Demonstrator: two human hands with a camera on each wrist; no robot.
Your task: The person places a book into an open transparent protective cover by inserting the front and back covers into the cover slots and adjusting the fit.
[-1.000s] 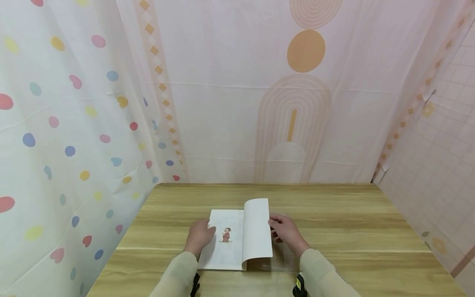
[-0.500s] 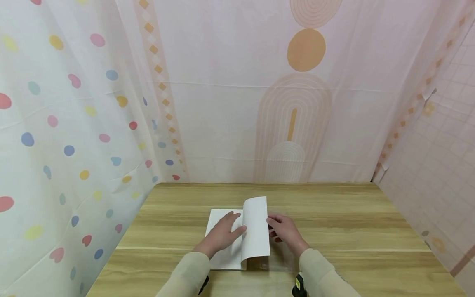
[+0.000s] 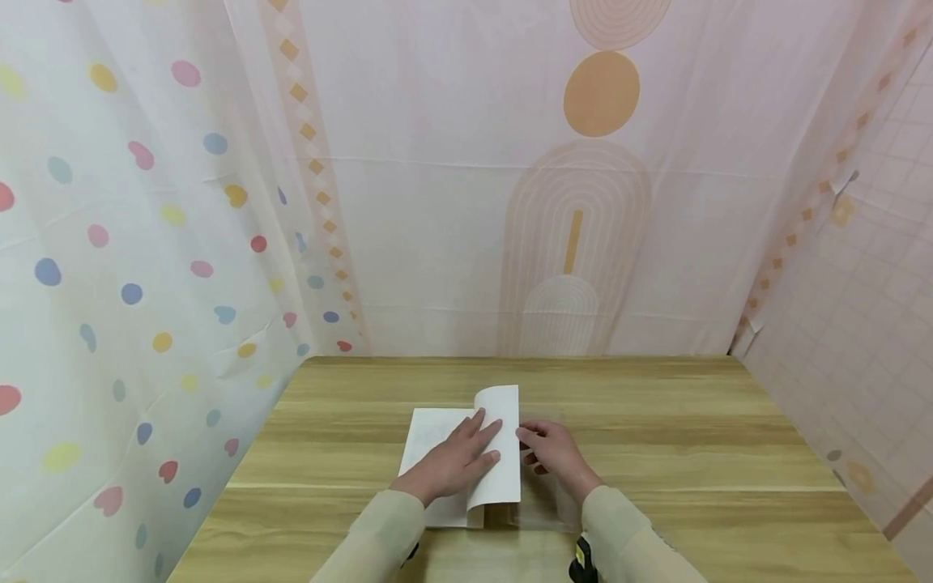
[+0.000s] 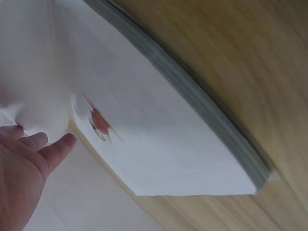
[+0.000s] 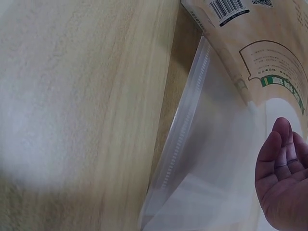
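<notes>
A book lies open on the wooden table, its left page white with a small red printed figure. Its right-hand cover is raised and bowed, white inside; the tan outside carries a barcode. My left hand lies across the fold, fingers spread and nearly straight, fingertips on the raised white side. With thumb and fingertips my right hand pinches that cover's right edge. Under the raised cover, a clear plastic book sleeve is spread on the table.
The wooden table reaches back to a hanging pale curtain. A dotted curtain hangs on the left, and a checked one on the right.
My left hand has left the left page's outer edge and moved right onto the raised cover. That cover and my right hand have shifted slightly left.
</notes>
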